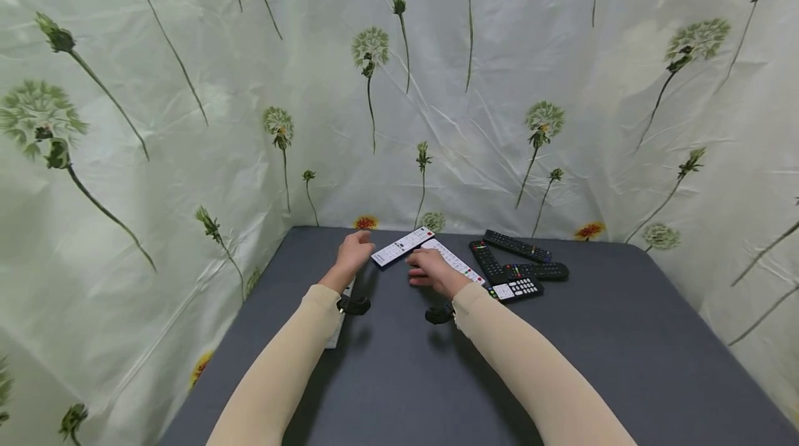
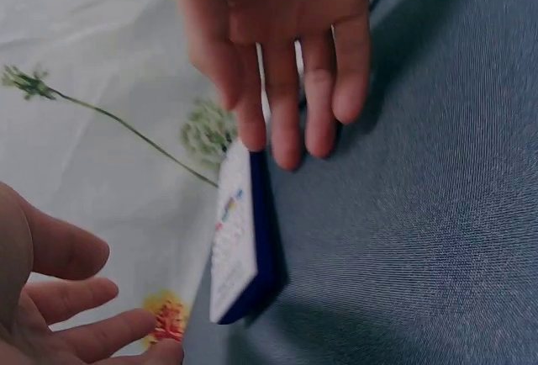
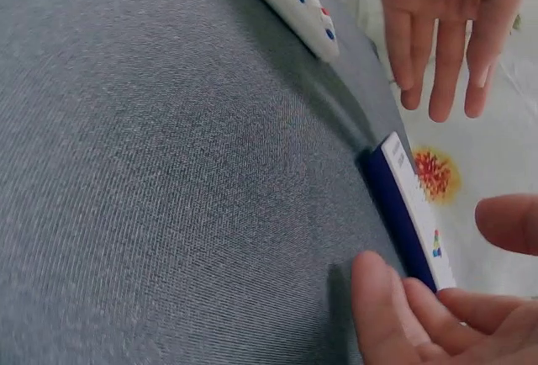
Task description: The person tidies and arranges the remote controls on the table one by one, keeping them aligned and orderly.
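Observation:
My left hand [image 1: 356, 252] hovers at the left of a white remote control [image 1: 402, 247], its fingers loosely spread with nothing between them. In the left wrist view the remote's blue side [image 2: 267, 247] shows. My right hand [image 1: 435, 271] is on the near right of that remote, fingers relaxed and holding nothing. A second white remote [image 1: 458, 267] with a keypad lies just beyond and partly behind the right hand. Beneath the left wrist a third white remote [image 1: 333, 338] lies lengthwise, largely hidden by the forearm; its colored buttons show in the right wrist view.
Several black remotes lie close together at the right: one upright-slanted [image 1: 489, 262], one at the back [image 1: 518, 246], one crosswise [image 1: 546, 271] and one with a white pad [image 1: 524, 288]. The dark grey table [image 1: 393, 390] ends at a dandelion-print curtain [image 1: 324, 120].

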{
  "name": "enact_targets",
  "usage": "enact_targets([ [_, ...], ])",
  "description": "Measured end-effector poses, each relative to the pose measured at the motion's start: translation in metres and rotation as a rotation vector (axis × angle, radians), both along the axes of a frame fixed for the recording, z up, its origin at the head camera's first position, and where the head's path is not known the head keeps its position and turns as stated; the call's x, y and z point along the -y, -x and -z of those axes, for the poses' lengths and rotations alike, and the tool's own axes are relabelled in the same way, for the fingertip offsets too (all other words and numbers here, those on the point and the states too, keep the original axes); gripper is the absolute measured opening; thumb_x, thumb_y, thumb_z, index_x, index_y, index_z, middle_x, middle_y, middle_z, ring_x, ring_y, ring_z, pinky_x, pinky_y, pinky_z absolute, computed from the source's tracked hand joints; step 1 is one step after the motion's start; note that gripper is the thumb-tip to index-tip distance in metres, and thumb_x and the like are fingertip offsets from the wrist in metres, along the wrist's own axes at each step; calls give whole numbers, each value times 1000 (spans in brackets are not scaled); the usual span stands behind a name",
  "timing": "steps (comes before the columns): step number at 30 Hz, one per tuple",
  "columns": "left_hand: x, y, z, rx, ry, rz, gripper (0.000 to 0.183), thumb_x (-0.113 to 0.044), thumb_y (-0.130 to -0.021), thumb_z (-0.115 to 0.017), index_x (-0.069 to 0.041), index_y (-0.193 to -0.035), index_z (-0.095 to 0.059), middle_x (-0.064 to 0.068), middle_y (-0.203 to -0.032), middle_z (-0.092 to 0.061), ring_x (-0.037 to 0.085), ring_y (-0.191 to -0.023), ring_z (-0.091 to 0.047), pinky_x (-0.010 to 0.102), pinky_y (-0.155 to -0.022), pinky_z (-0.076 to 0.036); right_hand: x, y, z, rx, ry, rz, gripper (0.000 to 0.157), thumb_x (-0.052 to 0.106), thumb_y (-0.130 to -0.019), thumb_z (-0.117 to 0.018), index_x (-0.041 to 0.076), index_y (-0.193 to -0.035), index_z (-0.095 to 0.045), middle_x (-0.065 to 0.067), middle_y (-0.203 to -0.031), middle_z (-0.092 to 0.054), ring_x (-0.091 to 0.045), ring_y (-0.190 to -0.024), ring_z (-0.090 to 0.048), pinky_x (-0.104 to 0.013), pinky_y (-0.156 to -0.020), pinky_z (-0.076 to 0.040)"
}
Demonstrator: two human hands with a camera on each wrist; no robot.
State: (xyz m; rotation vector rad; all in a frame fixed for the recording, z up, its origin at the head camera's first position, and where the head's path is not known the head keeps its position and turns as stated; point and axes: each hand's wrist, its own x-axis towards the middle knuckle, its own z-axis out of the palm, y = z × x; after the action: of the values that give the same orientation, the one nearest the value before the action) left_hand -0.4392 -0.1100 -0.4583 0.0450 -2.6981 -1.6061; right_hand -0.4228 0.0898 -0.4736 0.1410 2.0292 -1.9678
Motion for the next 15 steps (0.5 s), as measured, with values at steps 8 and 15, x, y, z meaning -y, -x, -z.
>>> enact_targets([
  [8, -13, 22, 13, 30, 14, 68, 60, -13, -97, -57, -4, -154, -39, 23, -150, -45, 38, -137, -44, 51, -109, -39, -1, 8, -1, 47, 113, -24, 67, 10, -100, -55, 0, -158, -23, -24, -153, -37, -39, -133, -47, -47, -98, -51],
  [15, -13, 15, 29, 12, 36, 70, 42, -10, -92, -57, 2, -132, -64, 19, -128, -64, 29, -106, -61, 39, -86, -51, 7, 5, 7, 67, 131, -16, 72, 9, -101, -53, 1, -160, -13, -23, -152, -37, -36, -133, -47, -48, -99, -50],
])
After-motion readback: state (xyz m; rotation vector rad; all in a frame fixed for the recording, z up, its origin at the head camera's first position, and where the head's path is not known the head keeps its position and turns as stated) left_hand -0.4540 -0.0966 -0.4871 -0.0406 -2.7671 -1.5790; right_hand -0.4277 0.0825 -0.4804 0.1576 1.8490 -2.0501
